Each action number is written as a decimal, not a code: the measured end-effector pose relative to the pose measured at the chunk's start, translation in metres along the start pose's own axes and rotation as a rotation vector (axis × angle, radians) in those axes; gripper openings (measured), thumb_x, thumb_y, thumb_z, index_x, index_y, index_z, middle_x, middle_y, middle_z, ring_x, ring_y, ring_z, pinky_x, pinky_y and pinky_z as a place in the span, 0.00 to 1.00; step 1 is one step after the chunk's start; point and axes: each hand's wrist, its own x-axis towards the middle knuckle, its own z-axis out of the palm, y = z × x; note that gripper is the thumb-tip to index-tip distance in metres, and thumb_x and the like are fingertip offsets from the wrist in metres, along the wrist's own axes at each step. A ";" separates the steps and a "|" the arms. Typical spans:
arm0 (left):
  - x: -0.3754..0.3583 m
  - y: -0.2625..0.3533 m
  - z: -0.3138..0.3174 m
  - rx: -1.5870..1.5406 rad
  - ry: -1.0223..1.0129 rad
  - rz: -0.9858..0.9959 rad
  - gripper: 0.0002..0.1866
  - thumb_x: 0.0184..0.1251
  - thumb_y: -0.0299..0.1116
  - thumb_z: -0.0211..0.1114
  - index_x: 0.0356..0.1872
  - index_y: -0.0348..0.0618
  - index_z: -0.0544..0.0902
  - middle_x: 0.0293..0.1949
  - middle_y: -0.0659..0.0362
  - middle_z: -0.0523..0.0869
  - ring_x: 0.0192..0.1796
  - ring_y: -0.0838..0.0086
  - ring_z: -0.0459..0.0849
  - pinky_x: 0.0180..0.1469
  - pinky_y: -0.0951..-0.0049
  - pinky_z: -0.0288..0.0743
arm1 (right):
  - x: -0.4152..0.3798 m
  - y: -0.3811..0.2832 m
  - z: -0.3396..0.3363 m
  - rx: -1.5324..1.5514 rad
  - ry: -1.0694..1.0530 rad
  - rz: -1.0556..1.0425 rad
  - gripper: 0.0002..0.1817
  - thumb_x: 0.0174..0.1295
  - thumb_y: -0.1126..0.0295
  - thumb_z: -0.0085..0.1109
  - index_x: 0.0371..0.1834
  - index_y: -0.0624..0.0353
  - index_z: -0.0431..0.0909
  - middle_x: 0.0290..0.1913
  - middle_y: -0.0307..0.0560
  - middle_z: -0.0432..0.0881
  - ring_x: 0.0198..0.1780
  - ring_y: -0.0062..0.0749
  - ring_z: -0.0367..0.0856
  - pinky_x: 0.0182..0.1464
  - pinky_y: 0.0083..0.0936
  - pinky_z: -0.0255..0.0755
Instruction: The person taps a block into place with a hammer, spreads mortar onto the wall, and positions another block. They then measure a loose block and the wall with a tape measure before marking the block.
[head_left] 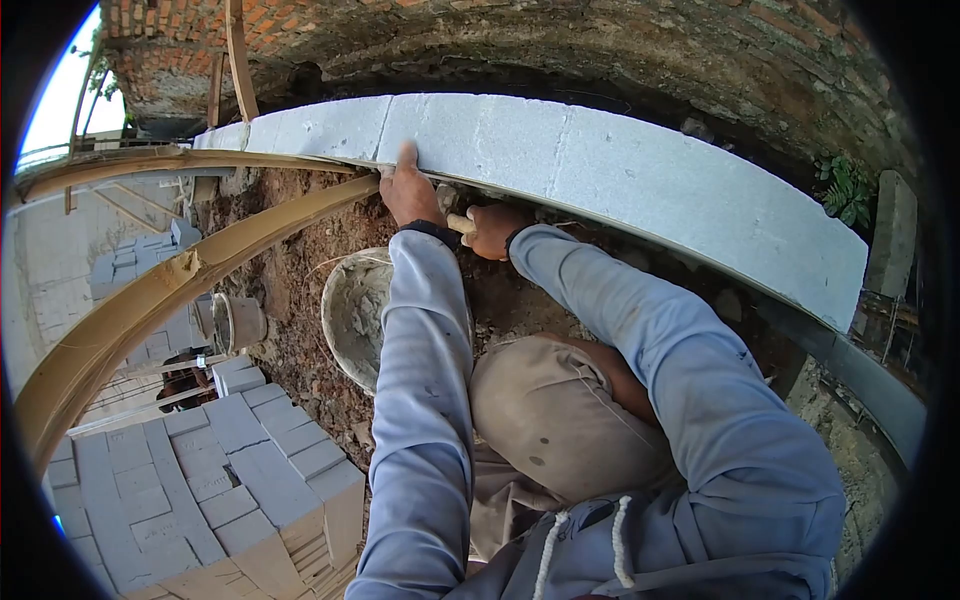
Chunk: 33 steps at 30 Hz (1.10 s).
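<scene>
Already, a row of pale blocks [600, 165] is standing laid along the trench edge. The left hand [412, 192] is pressing flat and open against a block's face, while the right hand [494, 229] is gripping a wooden tool handle [459, 223] just below — joints apparently being finished. A mortar bucket [352, 312] is sitting near — bamboo poles [150, 295] and stacked blocks [240, 470] are crowding the left.

head cam | worn, faces forward-down | close over hands [455, 210] | fisheye, single view

The tool [461, 223] beyond its handle (blade included) hides behind the right hand [494, 229].
</scene>
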 end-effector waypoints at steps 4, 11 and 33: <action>-0.001 0.013 0.005 -0.251 0.059 -0.154 0.25 0.61 0.38 0.59 0.48 0.21 0.70 0.45 0.45 0.76 0.43 0.65 0.76 0.45 0.68 0.70 | 0.000 -0.003 -0.003 0.028 -0.050 0.033 0.24 0.57 0.58 0.54 0.52 0.63 0.68 0.33 0.54 0.81 0.24 0.37 0.80 0.31 0.33 0.74; -0.005 0.023 0.007 -0.443 0.127 -0.327 0.23 0.61 0.36 0.60 0.48 0.22 0.70 0.44 0.48 0.77 0.42 0.67 0.76 0.45 0.71 0.70 | -0.002 0.000 -0.002 0.019 -0.029 0.047 0.24 0.57 0.57 0.54 0.52 0.62 0.69 0.32 0.52 0.81 0.25 0.37 0.80 0.31 0.33 0.74; -0.006 0.026 0.009 -0.429 0.140 -0.304 0.21 0.60 0.37 0.57 0.45 0.25 0.75 0.42 0.48 0.79 0.41 0.64 0.76 0.47 0.67 0.68 | 0.012 0.004 0.015 0.072 0.021 0.104 0.22 0.57 0.59 0.55 0.49 0.64 0.69 0.33 0.53 0.80 0.23 0.36 0.79 0.27 0.31 0.73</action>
